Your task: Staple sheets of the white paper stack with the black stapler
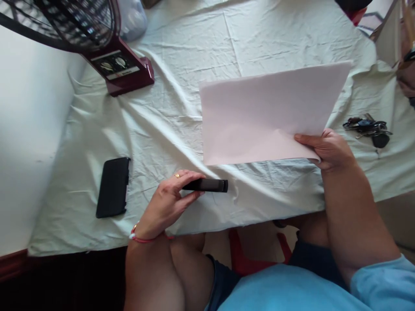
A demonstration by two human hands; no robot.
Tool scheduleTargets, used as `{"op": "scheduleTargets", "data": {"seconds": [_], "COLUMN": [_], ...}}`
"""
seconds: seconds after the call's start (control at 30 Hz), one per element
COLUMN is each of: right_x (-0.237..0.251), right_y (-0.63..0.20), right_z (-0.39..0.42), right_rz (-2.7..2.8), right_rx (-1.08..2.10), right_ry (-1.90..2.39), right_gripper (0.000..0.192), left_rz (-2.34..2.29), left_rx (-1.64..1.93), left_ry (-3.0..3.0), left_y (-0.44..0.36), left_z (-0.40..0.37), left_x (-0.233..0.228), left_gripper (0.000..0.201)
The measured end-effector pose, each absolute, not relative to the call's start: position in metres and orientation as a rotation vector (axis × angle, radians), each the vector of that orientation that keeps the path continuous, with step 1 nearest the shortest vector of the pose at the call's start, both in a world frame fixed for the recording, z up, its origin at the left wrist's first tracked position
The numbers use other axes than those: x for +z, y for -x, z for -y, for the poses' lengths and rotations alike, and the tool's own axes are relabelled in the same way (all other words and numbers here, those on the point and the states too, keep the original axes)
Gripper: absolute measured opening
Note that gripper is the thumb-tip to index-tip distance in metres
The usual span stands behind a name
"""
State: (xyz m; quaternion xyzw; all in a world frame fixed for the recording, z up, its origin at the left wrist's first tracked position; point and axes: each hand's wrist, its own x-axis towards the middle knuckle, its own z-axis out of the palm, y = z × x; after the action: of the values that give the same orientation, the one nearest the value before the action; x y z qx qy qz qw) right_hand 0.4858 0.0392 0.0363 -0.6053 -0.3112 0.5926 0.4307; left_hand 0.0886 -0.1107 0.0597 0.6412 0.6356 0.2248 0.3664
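Note:
My left hand (171, 198) is closed around a narrow black stapler (210, 185), thumb along one side and fingers along the other. The stapler's front end points right, just above the tablecloth near the table's front edge; its back end is hidden in my palm. With my right hand (335, 149) I pinch the lower right corner of some white paper (259, 112), thumb on top and fingers underneath. The paper's corner curls at my grip, and its upper edges look layered. Its lower left corner lies just beyond the stapler, apart from it.
A black phone case (113, 187) lies at the left on the pale green tablecloth (168, 142). A dark red fan (129, 73) stands at the back left against the wall. A bunch of keys (369, 127) rests at the right. Below the table a red stool (241, 255) shows.

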Motion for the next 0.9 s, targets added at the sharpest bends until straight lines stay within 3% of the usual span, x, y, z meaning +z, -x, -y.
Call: {"op": "scheduleTargets", "data": {"seconds": [0.9], "right_x": [0.025], "right_y": [-0.483], "right_z": [-0.032], "right_rz": [0.927], "right_rx": [1.504], "right_ry": [1.567], "right_gripper": [0.037], "left_rz": [-1.925], "left_rx": [0.697], "left_ry": [-1.391], "left_y": [-0.079], "left_z": [0.109], "left_x": [0.046], "left_gripper": [0.043]}}
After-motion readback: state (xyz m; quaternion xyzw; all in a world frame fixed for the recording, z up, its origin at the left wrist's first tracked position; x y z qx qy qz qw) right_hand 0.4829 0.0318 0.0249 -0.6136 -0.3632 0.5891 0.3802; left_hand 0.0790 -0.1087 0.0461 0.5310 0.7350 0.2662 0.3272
